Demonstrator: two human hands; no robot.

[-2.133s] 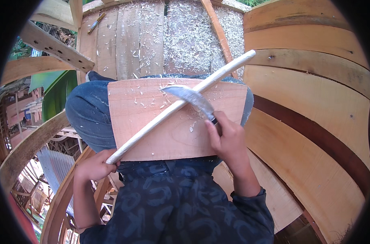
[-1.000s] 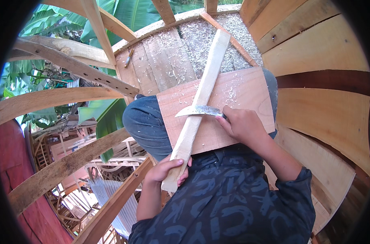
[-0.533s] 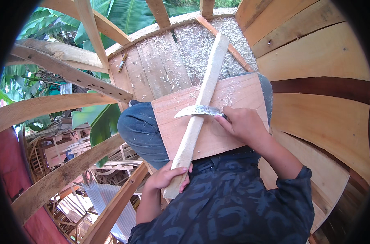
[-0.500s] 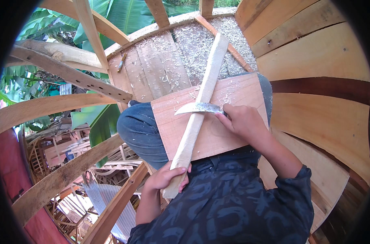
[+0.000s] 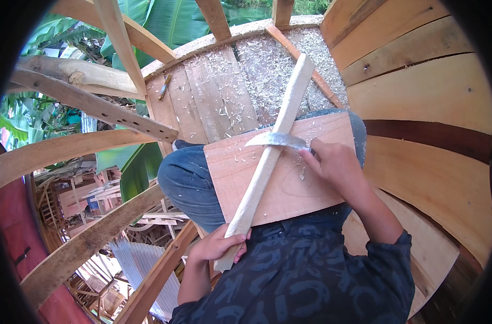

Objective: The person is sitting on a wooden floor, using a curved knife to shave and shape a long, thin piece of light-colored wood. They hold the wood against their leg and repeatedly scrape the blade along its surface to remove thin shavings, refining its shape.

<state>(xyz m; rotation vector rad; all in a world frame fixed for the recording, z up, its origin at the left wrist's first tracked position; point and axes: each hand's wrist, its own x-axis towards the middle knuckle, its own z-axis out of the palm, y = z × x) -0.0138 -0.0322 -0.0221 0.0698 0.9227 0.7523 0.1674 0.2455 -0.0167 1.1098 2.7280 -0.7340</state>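
A long pale wooden stick [image 5: 262,181] slants across a flat board [image 5: 316,186] that rests on my lap. Around the stick's near end, close to my body, my left hand [image 5: 220,245] is closed. My right hand [image 5: 332,162] grips the handle of a curved knife [image 5: 278,140], most of the handle being hidden by the fingers. The knife's blade lies across the upper part of the stick, its tip pointing left. A few wood shavings are scattered on the board.
Shavings cover the plank floor [image 5: 257,70] ahead, where a reddish wood strip [image 5: 305,65] lies. A small pen-like object [image 5: 165,86] sits at the far left of the floor. Curved planks [image 5: 424,183] rise on my right; open wooden ribs [image 5: 89,148] stand on my left.
My right hand and the knife have shifted slightly right and up along the stick. The whole view has tilted a little; my left hand keeps its hold.
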